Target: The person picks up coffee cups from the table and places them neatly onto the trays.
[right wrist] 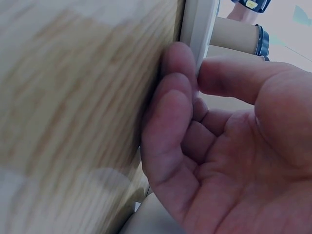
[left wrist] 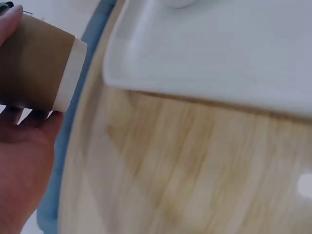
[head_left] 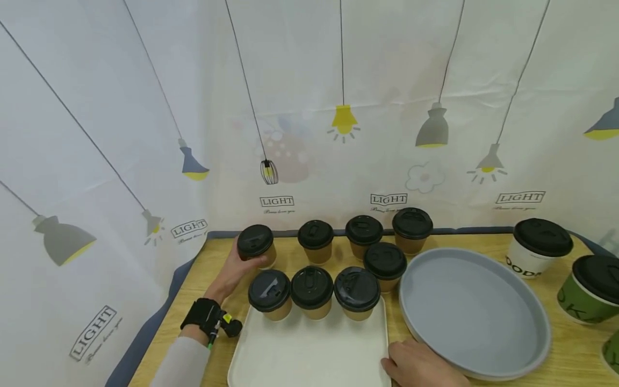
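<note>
My left hand [head_left: 237, 270] grips a brown paper cup [head_left: 268, 259] with a black lid, at the far left beyond the tray. In the left wrist view its fingers and thumb go round the cup [left wrist: 36, 63], and the white base band shows. My right hand [head_left: 419, 364] holds the right edge of the cream rectangular tray [head_left: 309, 355]. Thumb and curled fingers pinch the tray's rim [right wrist: 199, 29] in the right wrist view. Three lidded brown cups stand in a row at the tray's far end, among them the middle cup [head_left: 311, 310].
Behind the tray stand several more lidded brown cups, such as one [head_left: 316, 253] near the curtain [head_left: 309, 64]. A round grey tray [head_left: 476, 312] lies to the right. Past it are a white cup [head_left: 529, 258] and green cups [head_left: 582, 298], black-lidded, on the wooden table [head_left: 570, 355].
</note>
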`<state>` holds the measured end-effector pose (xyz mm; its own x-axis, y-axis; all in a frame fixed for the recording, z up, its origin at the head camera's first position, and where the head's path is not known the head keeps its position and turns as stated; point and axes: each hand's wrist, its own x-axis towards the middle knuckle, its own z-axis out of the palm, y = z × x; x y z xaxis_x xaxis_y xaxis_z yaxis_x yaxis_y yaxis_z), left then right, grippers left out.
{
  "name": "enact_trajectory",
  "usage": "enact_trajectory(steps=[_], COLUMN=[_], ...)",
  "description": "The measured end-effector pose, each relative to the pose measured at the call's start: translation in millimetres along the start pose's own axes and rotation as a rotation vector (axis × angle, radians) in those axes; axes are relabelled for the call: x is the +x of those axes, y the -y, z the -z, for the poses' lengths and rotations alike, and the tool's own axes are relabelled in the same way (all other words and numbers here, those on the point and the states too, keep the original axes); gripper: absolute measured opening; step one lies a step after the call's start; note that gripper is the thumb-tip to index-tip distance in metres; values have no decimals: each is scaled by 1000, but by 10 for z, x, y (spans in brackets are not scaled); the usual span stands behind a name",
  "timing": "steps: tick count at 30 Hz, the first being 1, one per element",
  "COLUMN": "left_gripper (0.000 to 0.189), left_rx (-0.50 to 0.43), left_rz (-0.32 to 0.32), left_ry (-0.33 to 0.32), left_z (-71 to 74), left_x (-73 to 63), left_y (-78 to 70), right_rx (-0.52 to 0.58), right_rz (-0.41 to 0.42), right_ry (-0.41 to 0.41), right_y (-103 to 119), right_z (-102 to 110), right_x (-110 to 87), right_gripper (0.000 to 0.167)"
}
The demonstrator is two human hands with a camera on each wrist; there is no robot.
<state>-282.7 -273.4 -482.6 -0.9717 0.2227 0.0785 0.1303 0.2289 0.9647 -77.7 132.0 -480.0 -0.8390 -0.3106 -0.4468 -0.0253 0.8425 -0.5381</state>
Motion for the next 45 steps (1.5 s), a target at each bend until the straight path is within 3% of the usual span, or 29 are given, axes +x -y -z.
enact_trajectory(steps=[7, 12, 16, 20, 26, 33, 40, 45], left_gripper=[84, 84, 84, 85, 86, 92, 91, 94], left_rx=[2, -18, 2, 41, 19, -43, -52, -87], left_rz=[-75, -108, -137, -175, -256, -357, -462, -440], left_ry=[-100, -171, -183, -146, -99, 22, 98, 162], left_z=[101, 121, 93, 35, -87, -326, -521, -711], left_x=[-111, -222, -308, -389, -490, -650, -787, -949], left_y=[-188, -461, -664, -825, -1040, -1261, -1310, -1319], right_rx=[13, 9, 18, 18, 11, 11, 44, 25], right_rz=[7, 13, 22, 21, 1, 28, 61, 58], right_ry=[-14, -30, -40, -31, -29, -40, -39, -41], right_y=[5, 9, -7, -24, -15, -19, -35, -6], right_z=[5, -5, -7, 0, 9, 0, -18, -3], right_x=[-4, -3, -8, -10, 0, -2, -6, -20], right_gripper=[36, 36, 37, 38, 36, 36, 37, 38])
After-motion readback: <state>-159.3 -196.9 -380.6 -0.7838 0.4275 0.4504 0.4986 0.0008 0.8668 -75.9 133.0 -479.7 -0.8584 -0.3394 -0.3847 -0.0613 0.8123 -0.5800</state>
